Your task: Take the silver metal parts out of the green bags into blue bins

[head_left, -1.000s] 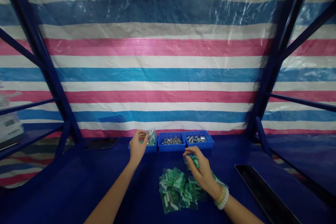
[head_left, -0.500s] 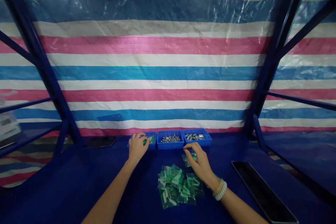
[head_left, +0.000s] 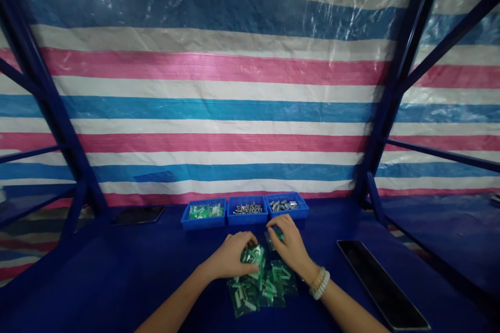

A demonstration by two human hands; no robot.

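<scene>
Left grip (head_left: 233,256) is curled closed on the green plastic packets (head_left: 262,291) piled on the surface (head_left: 117,270); right grip (head_left: 291,247), nearer the blue bins (head_left: 287,215), pinches a single packet (head_left: 273,240) beyond the pile.

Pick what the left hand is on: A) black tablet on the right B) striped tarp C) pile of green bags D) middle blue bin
C. The left hand rests on top of the pile of green bags, with its fingers curved over the upper bags.
</scene>
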